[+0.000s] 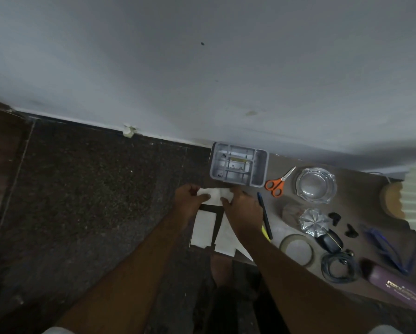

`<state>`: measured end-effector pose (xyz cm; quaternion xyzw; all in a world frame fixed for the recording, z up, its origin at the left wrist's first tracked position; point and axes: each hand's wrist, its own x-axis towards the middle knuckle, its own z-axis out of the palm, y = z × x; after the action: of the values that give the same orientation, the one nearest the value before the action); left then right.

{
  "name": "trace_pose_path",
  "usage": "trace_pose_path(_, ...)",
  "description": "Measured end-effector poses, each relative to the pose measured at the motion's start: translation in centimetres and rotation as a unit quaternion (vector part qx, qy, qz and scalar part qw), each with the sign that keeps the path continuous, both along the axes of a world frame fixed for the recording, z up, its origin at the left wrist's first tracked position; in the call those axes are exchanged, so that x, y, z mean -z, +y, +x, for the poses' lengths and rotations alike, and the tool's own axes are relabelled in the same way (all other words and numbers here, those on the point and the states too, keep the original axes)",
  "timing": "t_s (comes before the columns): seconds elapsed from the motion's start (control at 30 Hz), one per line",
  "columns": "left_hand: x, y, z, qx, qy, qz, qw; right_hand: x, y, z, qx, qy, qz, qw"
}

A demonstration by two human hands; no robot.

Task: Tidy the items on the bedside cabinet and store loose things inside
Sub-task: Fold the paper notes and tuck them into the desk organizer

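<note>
**Folding the loose paper at the cabinet's left end**

The left hand (189,201) and the right hand (243,208) are close together, each pinching one side of a small white paper (216,192) held just above the left end of the bedside cabinet (361,203). The left thumb lies over the sheet's near edge, and the right hand's fingers curl on its other side. Two more white sheets (203,231) lie flat under the forearms, side by side and slightly askew.

The step in hand looks like gathering or folding the paper, so the tidying seems to be at an early stage. The next move probably calls for squaring this piece with the sheets below and then finding a place for the stack. The cabinet's inside is not visible, so where it goes cannot be told.

Just beyond the hands, a grey organiser tray (213,165) with several compartments stands against the wall. A yellowish strip shows in a middle compartment, and the rest look bare, though the blur makes this uncertain. To its right lie orange scissors (278,180) and a glass ashtray (316,185), which shows nothing inside. A dark pen (264,215) lies beside the right wrist. Farther along lie a tape roll (295,236), a coiled cable (326,268) and a purple bottle (395,285), all loose on the top.
</note>
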<state>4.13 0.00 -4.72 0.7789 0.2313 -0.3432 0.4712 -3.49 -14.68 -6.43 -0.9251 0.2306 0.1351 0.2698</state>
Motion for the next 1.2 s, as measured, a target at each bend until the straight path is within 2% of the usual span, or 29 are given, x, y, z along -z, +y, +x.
trace_pose_path(0.23, -2.1, -0.2, -0.1, -0.006, 0.041, -0.066, 0.997, -1.7, -1.4, -1.7, 0.017, -0.041, 0.030, 0.999)
trace_pose_path(0.37, -3.5, -0.1, -0.3, 0.004, 0.056, -0.104, 0.993, -3.0, -2.0, -2.8, 0.001, -0.077, 0.128, 0.989)
trace_pose_path(0.53, -4.9, -0.3, -1.2, -0.015, 0.055, -0.147, 0.987, -5.5, -2.5, -3.5, 0.071, -0.105, 0.212, 0.969)
trace_pose_path(0.6, -5.4, -0.6, -1.5, -0.023, 0.061, -0.161, 0.985, -6.6, -2.9, -3.4, 0.131, -0.112, 0.294, 0.940)
trace_pose_path(0.7, -6.3, -1.0, -1.9, -0.024, 0.068, -0.182, 0.981, -8.3, -3.8, -3.2, 0.210, -0.088, 0.420, 0.879)
trace_pose_path(0.87, -7.3, -1.7, -2.3, -0.018, 0.049, -0.198, 0.979, -10.3, -5.5, -2.5, 0.279, -0.074, 0.516, 0.807)
trace_pose_path(1.07, -7.8, -3.1, -1.6, -0.015, -0.015, -0.156, 0.988, -10.8, -7.6, -1.4, 0.223, -0.080, 0.487, 0.841)
trace_pose_path(1.2, -8.2, -3.8, -1.0, 0.032, -0.044, -0.117, 0.992, -11.1, -9.4, -0.3, 0.161, -0.070, 0.418, 0.891)
